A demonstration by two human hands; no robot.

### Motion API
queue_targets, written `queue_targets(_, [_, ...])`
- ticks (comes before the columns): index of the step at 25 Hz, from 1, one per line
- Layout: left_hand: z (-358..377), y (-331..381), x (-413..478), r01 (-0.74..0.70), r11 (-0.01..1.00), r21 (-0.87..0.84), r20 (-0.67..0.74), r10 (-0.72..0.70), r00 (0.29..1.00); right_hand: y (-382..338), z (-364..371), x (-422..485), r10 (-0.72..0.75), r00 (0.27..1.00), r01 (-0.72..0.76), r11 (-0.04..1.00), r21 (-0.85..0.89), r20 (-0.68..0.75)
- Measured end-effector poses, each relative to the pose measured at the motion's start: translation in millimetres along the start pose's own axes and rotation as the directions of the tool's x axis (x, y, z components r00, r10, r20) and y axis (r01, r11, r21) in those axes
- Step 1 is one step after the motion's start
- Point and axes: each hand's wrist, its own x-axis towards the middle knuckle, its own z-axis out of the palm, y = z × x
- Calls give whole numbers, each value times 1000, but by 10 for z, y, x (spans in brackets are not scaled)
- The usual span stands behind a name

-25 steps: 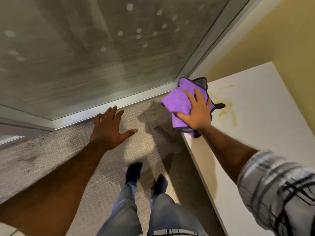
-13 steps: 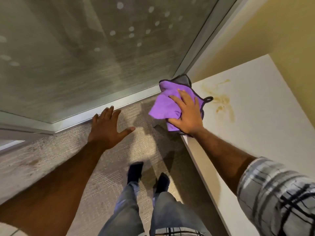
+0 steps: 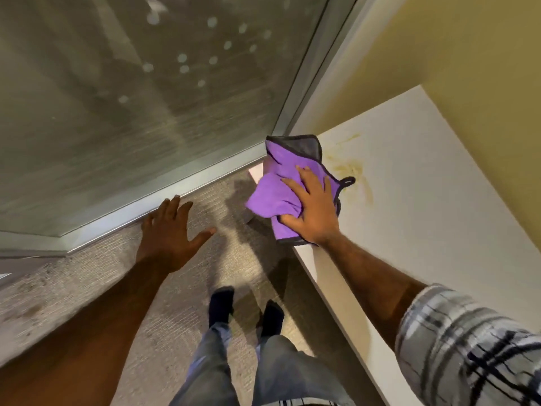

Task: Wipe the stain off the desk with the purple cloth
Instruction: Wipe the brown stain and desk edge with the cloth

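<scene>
A purple cloth with a dark hem and a hanging loop lies crumpled on the left corner of the white desk, partly over its edge. My right hand presses flat on the cloth, fingers spread. A yellowish-brown stain smears the desk just right of the cloth, uncovered. My left hand hovers in the air over the carpet, left of the desk, fingers apart and holding nothing.
A frosted glass wall with a metal frame runs along the far side. A yellow wall backs the desk. My legs and dark socks stand on the grey carpet beside the desk's front edge.
My right hand has dragged the cloth leftward off the stain toward the desk's corner edge, leaving the smear exposed and fainter. My left hand has stayed hovering and open.
</scene>
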Motion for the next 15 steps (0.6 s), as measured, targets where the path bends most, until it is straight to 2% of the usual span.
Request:
queue_targets(2, [-11, 82, 71, -22, 1000, -6, -7, 21, 1000, 85, 4, -56, 245, 966, -253, 959, -129, -78])
queue_targets(4, [-7, 147, 126, -34, 999, 10, -31, 34, 999, 45, 9, 167, 449, 888, -460, 878, -133, -104])
queue_targets(5, [8, 177, 143, -42, 999, 28, -35, 43, 998, -4, 3, 300, 500, 862, -507, 855, -113, -86])
queue_targets(6, [25, 195, 150, -48, 998, 42, -35, 49, 998, -48, 5, 413, 504, 861, -508, 854, -112, -64])
queue_targets(8, [79, 216, 150, -59, 996, 64, -18, 60, 998, -78, -10, 485, 410, 912, -410, 904, -122, -24])
queue_targets(10, [138, 241, 142, -69, 995, 77, 1, 69, 998, -28, -63, 271, 201, 980, -201, 978, -51, -5])
queue_targets(12, [170, 286, 153, -69, 995, 71, 10, 69, 998, 53, -89, -159, 25, 999, -25, 1000, 3, -21])
queue_targets(13, [173, 311, 162, -71, 995, 65, 14, 70, 997, 113, -83, -392, -5, 999, 4, 1000, -14, -42])
queue_targets(14, [175, 332, 167, -71, 996, 62, 18, 70, 997, 185, -83, -594, 22, 996, -27, 998, -56, -82])
queue_targets(15, [168, 355, 172, -73, 996, 60, 22, 72, 997, 268, -93, -750, 117, 983, -132, 986, -103, -139])
